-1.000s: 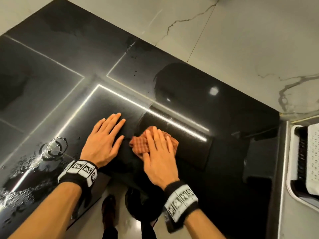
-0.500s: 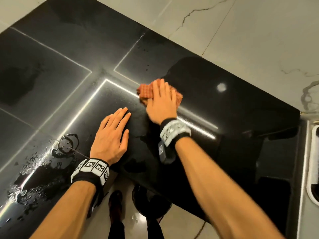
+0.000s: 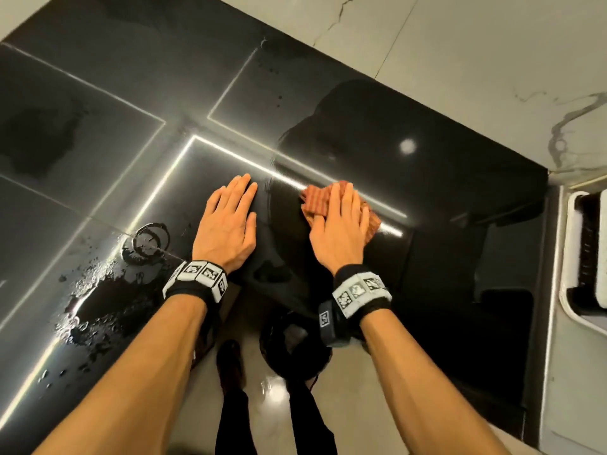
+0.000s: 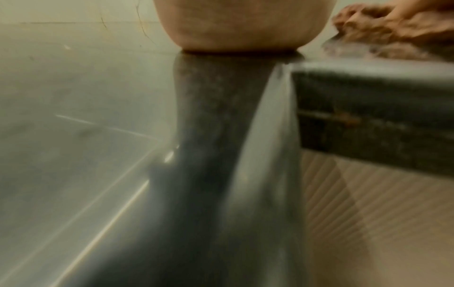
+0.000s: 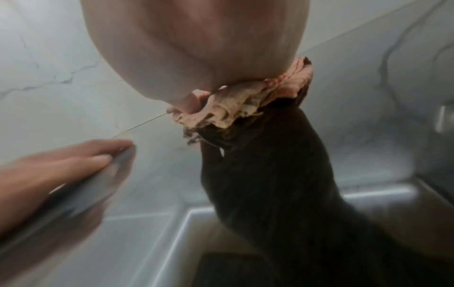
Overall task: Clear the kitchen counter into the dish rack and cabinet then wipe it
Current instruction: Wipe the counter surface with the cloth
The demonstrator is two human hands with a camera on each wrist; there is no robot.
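Black and glossy, the tabletop [image 3: 328,93] is pressed near its front edge by both hands. A cloth [image 3: 315,201] is held flat under the right hand [image 3: 340,231], fingers straight. The left hand [image 3: 226,224] is laid flat beside it, holding nothing; water [image 3: 95,290] is pooled toward the left.

- Head view: from above, facing steeply down on the counter [image 3: 328,93], both hands and the floor by the feet.
- Left wrist view: very near the counter [image 4: 73,155], low, facing along the palm [image 4: 240,25]; blurred.
- Right wrist view: under the palm [image 5: 196,48], close, facing forward to the wall.
- Shared: the cloth [image 3: 315,201] in all three [image 4: 368,19] [image 5: 245,104]; the left hand [image 3: 226,224] in head and right wrist [image 5: 61,167].
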